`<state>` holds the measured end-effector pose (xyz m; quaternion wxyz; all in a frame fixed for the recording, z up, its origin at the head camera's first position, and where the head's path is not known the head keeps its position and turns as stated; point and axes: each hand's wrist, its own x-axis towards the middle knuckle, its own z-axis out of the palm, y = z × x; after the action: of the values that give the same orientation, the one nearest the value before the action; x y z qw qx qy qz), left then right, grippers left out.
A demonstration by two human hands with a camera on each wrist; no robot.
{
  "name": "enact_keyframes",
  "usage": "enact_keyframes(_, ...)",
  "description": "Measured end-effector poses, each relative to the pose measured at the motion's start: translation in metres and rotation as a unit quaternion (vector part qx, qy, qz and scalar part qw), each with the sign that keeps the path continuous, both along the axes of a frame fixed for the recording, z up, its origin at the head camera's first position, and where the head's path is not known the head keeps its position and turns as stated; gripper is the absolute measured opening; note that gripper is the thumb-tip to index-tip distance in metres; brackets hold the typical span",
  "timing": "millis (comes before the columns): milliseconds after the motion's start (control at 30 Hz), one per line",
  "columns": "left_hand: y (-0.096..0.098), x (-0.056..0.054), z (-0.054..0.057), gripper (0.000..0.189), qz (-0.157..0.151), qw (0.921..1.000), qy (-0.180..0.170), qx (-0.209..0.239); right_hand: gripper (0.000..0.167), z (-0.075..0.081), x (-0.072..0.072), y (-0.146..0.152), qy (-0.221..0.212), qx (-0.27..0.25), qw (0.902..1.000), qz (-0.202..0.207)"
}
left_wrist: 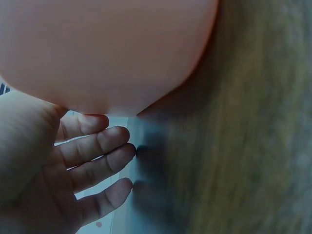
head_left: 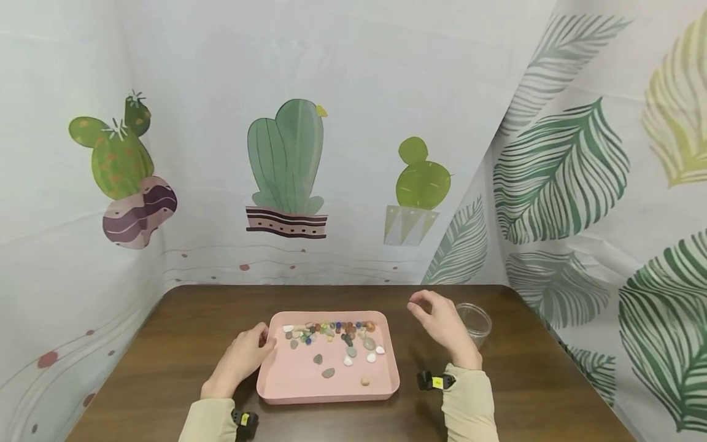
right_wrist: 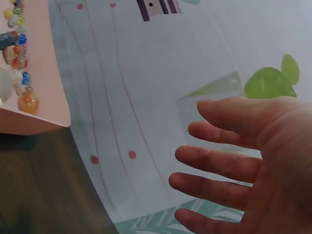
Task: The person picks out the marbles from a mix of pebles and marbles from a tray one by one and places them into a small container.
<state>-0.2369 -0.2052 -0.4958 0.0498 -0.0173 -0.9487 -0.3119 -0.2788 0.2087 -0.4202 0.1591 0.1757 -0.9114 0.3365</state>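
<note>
My left hand (head_left: 242,359) is at the left side of a pink tray (head_left: 298,388), its thumb over the rim and its index finger against the outer wall. In the left wrist view, the thumb tip is hidden behind the tray wall (left_wrist: 112,58), while the other fingers (left_wrist: 105,146) spread loosely below. Above the table, right of the tray, hovers my right hand (head_left: 442,319) with relaxed, bent fingers and nothing held. Inside the tray, colored glass marbles (head_left: 370,326) and small stones lie along the far side. Grey pebbles (head_left: 328,372) and white stones (head_left: 371,358) are scattered nearer me.
A clear round plastic container (head_left: 479,328) stands on the brown table (head_left: 166,362), just behind and right of my right hand. A white cloth printed with cacti and leaves (head_left: 353,258) hangs around the table's back and sides.
</note>
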Motion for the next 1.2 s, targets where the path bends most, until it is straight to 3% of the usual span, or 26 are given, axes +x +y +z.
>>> enact_keyframes(400, -0.003, -0.001, 0.006, 0.014, -0.005, 0.9999, 0.0, -0.01, 0.007, -0.007, -0.001, -0.038, -0.017, 0.009, 0.9992, 0.036)
enact_keyframes(600, -0.003, -0.003, 0.008, 0.014, -0.001, 0.9998, 0.007, -0.02, 0.007, -0.011, 0.001, -0.069, -0.01, 0.034, 0.9954, 0.088)
enact_keyframes(933, -0.001, -0.001, 0.004, 0.014, 0.0, 0.9999, 0.001, -0.017, 0.009, -0.024, 0.003, -0.114, -0.015, 0.103, 0.981, 0.163)
enact_keyframes(1200, 0.0, 0.001, 0.001, 0.012, 0.004, 0.9999, -0.001, 0.009, 0.012, -0.011, 0.002, -0.146, -0.03, 0.159, 0.9639, 0.211)
